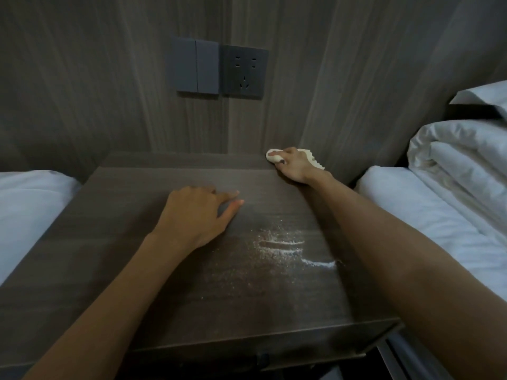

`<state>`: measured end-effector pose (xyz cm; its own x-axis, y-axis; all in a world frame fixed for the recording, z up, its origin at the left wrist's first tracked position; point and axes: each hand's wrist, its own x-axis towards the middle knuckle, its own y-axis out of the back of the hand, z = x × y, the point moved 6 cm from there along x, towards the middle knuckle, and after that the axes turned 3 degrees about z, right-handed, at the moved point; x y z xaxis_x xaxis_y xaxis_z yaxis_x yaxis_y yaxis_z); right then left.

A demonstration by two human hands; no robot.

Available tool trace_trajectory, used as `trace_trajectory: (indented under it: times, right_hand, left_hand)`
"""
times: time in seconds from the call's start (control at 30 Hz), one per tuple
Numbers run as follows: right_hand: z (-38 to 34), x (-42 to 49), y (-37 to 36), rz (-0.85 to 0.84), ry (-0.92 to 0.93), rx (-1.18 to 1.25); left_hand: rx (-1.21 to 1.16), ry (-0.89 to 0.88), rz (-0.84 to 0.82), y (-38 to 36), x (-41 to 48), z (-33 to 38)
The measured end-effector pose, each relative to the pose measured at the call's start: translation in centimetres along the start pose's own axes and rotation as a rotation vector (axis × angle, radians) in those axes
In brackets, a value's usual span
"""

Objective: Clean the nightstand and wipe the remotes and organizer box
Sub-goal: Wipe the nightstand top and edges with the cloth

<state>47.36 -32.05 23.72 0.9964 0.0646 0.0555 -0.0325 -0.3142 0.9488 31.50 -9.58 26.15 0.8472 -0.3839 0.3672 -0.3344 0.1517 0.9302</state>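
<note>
1. Our right hand [293,167] is closed on a pale cloth [310,157] at the nightstand's [137,193] back right corner, against the wall [82,78]; soft and light, it should bunch easily, so we judge a full-palm hold best.
2. Our left hand [200,212] rests open and flat mid-top, holding nothing.
3. White powder [279,248] lies near the right edge, just beside the bed [411,209]; sweeping inward seems safer; no remotes or box in view.

Nightstand [115,215] top clear, beds [411,209] flanking
</note>
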Motion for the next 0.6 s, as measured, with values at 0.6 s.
trace_trajectory:
  times: [0.6]
  right_hand:
    - [-3.6, -16.6, 1.2, -0.233, 0.09, 0.311]
  left_hand:
    - [-0.189, 0.237, -0.301, 0.2, -4.1, 0.6]
